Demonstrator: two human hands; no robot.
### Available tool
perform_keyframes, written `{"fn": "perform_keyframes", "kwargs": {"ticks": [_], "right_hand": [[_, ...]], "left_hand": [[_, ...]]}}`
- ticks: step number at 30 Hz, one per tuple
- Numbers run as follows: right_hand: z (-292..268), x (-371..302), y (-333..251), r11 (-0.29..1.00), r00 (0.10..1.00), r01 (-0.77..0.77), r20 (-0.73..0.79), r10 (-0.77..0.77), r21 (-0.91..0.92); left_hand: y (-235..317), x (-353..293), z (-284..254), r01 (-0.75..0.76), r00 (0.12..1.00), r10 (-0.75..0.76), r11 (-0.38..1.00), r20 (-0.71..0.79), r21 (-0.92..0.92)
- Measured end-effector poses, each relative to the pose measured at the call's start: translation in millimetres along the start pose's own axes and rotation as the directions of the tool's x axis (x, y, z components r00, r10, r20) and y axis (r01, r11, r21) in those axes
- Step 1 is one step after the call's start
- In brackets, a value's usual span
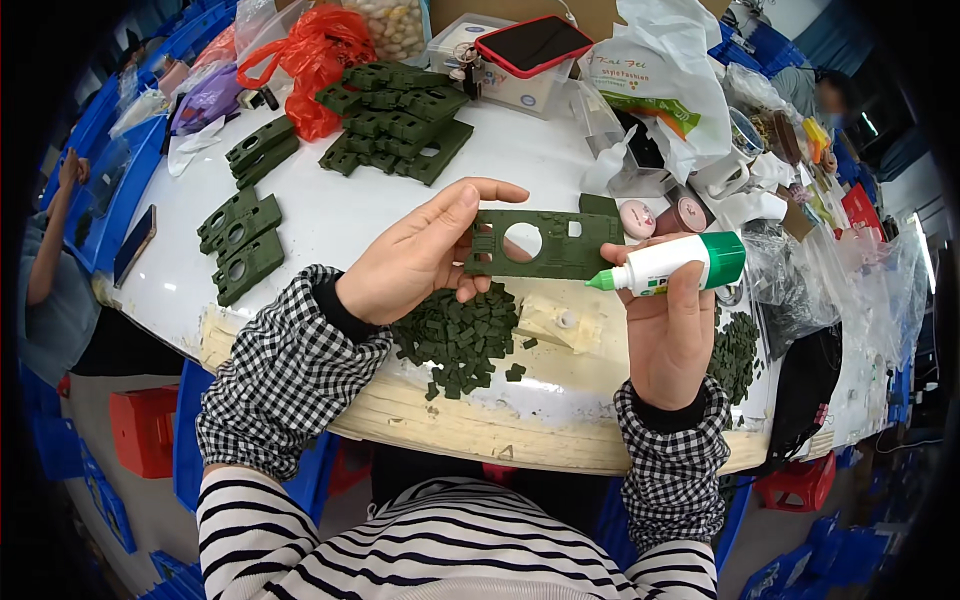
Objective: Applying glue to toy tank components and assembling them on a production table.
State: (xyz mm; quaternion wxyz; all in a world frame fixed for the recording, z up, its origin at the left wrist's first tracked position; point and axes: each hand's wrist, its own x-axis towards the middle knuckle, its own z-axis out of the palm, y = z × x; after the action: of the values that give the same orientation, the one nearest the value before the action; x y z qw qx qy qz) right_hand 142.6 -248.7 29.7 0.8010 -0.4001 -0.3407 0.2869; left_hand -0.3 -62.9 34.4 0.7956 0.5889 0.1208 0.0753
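Observation:
My left hand [415, 255] grips the left end of a dark green plastic model hull part [562, 258], held level above the table. The part is flat, with a large round hole and a small square one. My right hand [670, 345] holds a white glue bottle [665, 265] with a green base and a green pointed tip. That tip points left, close to the part's lower right edge, while my right fingers reach the part's right end. Whether the tip touches it I cannot tell. Below lies a heap of small dark green pieces [455, 338], beside a cream block [555, 325].
Stacked green hull parts [400, 125] lie at the back, with more [240, 245] at the left. A red-cased phone [533, 45] rests on a clear box [510, 93]. More small pieces [735, 355] and plastic bags [790, 285] are at the right. Another person's arm [55, 220] is far left.

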Motion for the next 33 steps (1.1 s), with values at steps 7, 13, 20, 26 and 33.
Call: {"fn": "perform_keyframes", "kwargs": {"ticks": [7,13,20,26,33], "right_hand": [[4.5,-0.5,0.7,1.0,0.999,0.007,-0.048,-0.006,0.013],[1.7,1.1,1.8,0.997,0.994,0.07,-0.076,-0.073,-0.043],[0.9,1.2,0.8,0.985,0.985,0.076,-0.141,-0.098,-0.152],[-5.8,0.1,4.9,0.957,0.988,0.084,-0.105,-0.117,-0.278],[-6.0,0.0,6.0,0.944,0.988,0.092,-0.091,-0.127,-0.316]], "left_hand": [[-7.1,-0.7,-3.2,-0.188,0.98,0.184,0.981,0.08,0.049],[-15.8,-0.9,6.4,-0.296,0.955,0.295,0.935,0.033,0.195],[-17.5,-6.1,9.9,-0.398,0.911,0.403,0.807,0.086,0.437],[-21.7,-6.7,6.5,-0.452,0.88,0.456,0.716,0.134,0.532],[-23.3,-8.0,5.8,-0.456,0.875,0.466,0.701,0.131,0.549]]}}
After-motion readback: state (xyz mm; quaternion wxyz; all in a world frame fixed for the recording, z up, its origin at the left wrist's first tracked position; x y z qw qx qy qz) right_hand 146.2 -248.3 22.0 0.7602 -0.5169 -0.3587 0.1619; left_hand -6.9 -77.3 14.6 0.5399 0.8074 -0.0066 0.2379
